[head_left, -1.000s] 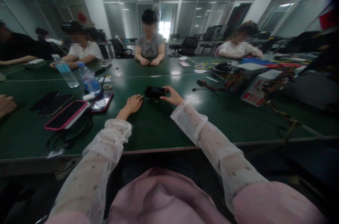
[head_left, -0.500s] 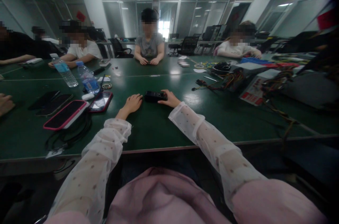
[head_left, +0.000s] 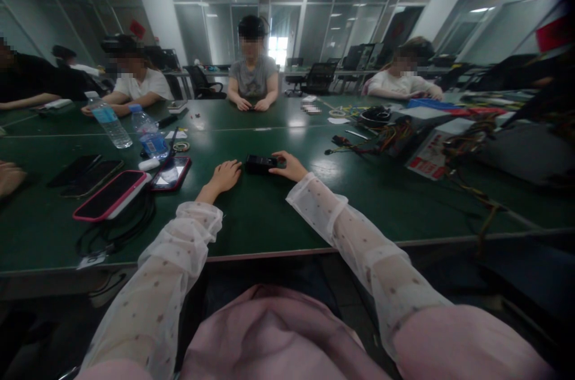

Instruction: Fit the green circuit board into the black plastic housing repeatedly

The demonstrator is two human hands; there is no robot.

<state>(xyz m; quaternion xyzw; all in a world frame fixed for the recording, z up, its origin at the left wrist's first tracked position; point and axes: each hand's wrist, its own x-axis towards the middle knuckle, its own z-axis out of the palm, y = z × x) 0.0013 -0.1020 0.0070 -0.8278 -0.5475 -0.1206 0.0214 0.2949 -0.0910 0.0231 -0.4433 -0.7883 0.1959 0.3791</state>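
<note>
A small black box-shaped device (head_left: 258, 164) lies on the green table (head_left: 260, 218) in front of me; its exact kind is too dark to make out. My right hand (head_left: 288, 166) grips the right end of it between thumb and fingers. Just left of the device, my left hand (head_left: 226, 176) rests flat on the tabletop, fingers stretched out, holding nothing. A narrow gap separates its fingertips from the device.
On the left lie a pink-rimmed phone (head_left: 112, 195), a lit phone (head_left: 172, 173), black cables (head_left: 135, 230) and two water bottles (head_left: 150, 134). Power supplies (head_left: 438, 149) with loose wires (head_left: 381, 134) crowd the right. Several people sit around the table.
My right fingers shift slightly on the end of the black device. My left hand and the device stay where they were.
</note>
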